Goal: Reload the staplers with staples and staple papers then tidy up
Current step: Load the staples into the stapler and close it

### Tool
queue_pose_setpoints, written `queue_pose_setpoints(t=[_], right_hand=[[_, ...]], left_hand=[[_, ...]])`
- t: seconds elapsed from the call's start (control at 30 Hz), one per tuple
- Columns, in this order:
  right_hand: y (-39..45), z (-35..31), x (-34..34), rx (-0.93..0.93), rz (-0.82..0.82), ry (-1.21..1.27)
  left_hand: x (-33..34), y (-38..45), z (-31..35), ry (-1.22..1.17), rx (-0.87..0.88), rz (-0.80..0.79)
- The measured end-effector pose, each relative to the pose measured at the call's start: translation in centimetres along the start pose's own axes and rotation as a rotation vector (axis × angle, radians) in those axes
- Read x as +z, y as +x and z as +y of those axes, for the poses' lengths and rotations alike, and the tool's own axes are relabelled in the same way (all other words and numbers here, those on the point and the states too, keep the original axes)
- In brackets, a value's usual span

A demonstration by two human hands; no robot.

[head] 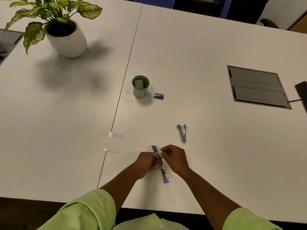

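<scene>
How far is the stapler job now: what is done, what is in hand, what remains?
Done: nothing clearly finished. In hand: the left hand holds the purple stapler, opened flat; the right hand works at its middle. Left: the blue stapler lies open, the papers lie untouched, the staple box is not tidied.

White worktop [199, 55]. At lower centre, a silver stapler with purple ends [160, 163], held between light green sleeves [93, 208]. Right of it, a silver stapler with blue tips [182, 132]. At centre, a white cup with a green rim [140, 87] and a blue-and-white staple box [159, 96]. Upper left, a white pot [66, 40] with green leaves speckled cream [54, 12]. Right, a grey panel [257, 87].
</scene>
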State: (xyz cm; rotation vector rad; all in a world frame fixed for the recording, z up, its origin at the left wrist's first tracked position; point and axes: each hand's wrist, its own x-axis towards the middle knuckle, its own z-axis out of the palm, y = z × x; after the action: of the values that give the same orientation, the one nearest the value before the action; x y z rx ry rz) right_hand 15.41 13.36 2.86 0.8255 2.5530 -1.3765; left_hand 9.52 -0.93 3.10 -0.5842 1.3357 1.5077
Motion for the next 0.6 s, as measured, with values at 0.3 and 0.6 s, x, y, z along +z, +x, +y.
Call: queue_pose_setpoints(t=[0.3, 0.6], right_hand=[[-0.3, 0.6, 0.1, 0.026, -0.007, 0.032], [-1.1, -0.1, -0.5, 0.127, -0.055, 0.346]], left_hand=[[0.1, -0.2, 0.1, -0.066, -0.019, -0.01], [0.3, 0.5, -0.1, -0.027, -0.003, -0.009]])
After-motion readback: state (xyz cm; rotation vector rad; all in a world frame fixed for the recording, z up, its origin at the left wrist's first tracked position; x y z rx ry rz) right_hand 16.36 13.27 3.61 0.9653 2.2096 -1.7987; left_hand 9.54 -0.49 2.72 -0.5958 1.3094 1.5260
